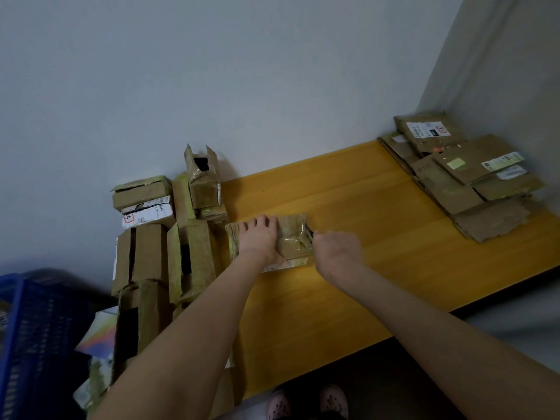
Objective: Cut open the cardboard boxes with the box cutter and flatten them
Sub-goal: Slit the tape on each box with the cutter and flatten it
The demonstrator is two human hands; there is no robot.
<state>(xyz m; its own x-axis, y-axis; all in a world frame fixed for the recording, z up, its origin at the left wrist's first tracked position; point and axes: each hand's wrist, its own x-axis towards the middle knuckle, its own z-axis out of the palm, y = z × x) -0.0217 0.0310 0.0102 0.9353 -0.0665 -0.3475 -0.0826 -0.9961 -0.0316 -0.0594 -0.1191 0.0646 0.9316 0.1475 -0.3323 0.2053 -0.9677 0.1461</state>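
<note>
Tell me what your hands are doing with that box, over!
Left hand pressing taped box flat on table. Right hand gripping box cutter at box's right edge. Stacked boxes crowd its left side; flattened pile far right.

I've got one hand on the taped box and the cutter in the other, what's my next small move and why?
Probably draw the box cutter along the taped box edge, away from your fingers: the left hand pins it flat on the table, and the right hand holds the blade at its right edge.
</note>
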